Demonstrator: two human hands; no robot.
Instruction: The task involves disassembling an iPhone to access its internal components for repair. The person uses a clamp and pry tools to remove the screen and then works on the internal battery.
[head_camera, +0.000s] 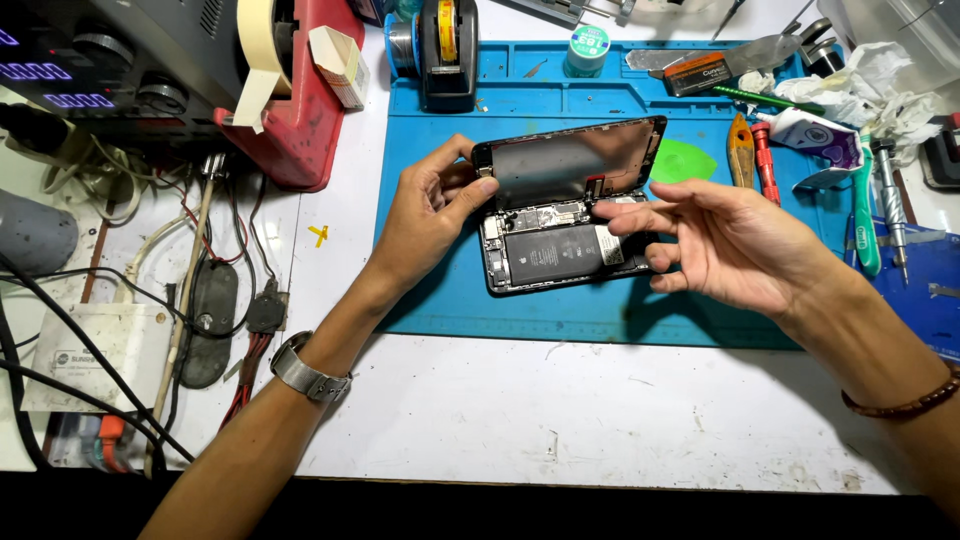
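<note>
My left hand (432, 215) pinches the hinged black screen panel (570, 160); right hand (725, 240), fingers loosely spread, hovers at the opened black phone body's (555, 255) 3 o'clock. I keep the tilt shallow.

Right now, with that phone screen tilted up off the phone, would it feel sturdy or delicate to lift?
Probably delicate: the screen looks thin, and the left hand pinches only its edge. It seems light. It appears still joined to the phone along one side, so tugging may strain it.
</note>
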